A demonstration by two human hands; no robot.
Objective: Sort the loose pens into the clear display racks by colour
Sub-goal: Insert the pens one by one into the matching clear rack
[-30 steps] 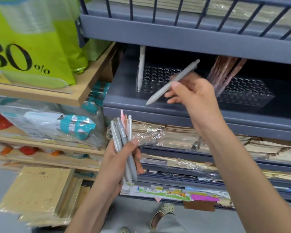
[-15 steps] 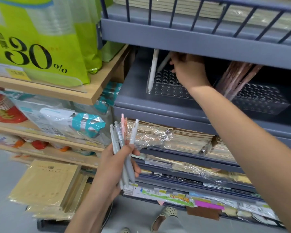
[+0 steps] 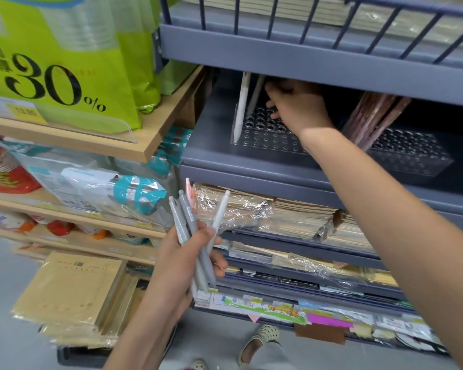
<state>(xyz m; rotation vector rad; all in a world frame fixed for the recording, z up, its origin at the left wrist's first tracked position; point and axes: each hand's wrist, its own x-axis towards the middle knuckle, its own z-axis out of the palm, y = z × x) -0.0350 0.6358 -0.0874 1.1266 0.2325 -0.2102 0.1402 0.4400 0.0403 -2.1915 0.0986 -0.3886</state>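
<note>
Hands: left hand (image 3: 182, 260) and right hand (image 3: 297, 105), both bare (as are the forearms, out to the frame edge).
Shoe, 6 o'clock: pale clog (image 3: 262, 339), upper pierced with round holes.
Second shoe, 6 o'clock: matching toe (image 3: 199, 365), mostly cropped.
Trouser leg, 6 o'clock: light grey fabric (image 3: 274, 355).

Two pens (image 3: 242, 102) in left rack (image 3: 265, 137), bundle (image 3: 372, 116) in right rack (image 3: 412, 156)

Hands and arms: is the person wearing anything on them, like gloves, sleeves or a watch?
No. The left hand and right hand are bare, without gloves; no ring or watch shows. The left forearm and right forearm are bare too, with no sleeve in view.
</note>
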